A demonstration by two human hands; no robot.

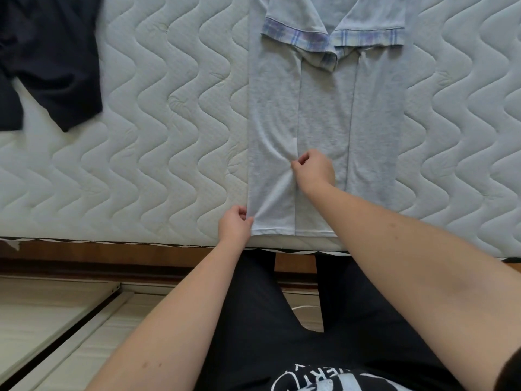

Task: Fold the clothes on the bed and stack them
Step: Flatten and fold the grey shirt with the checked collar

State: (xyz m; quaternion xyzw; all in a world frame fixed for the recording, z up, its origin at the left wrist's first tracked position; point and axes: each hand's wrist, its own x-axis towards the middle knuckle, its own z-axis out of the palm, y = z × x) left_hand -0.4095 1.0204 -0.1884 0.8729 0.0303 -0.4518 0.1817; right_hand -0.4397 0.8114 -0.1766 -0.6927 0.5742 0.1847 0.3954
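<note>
Grey shirt (324,108) flat on white quilted mattress (169,108), long axis running away from near edge, plaid-trimmed sleeves (332,38) at far end, hem at near edge. Both side panels folded inward. Left hand (235,225) pinching near-left hem corner. Right hand (314,169) pinching inner edge of left folded panel. Dark garment (50,57) crumpled at far left, well apart.

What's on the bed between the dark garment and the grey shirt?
Nothing: in the head view, only bare quilted mattress lies between the dark garment and the grey shirt.
</note>
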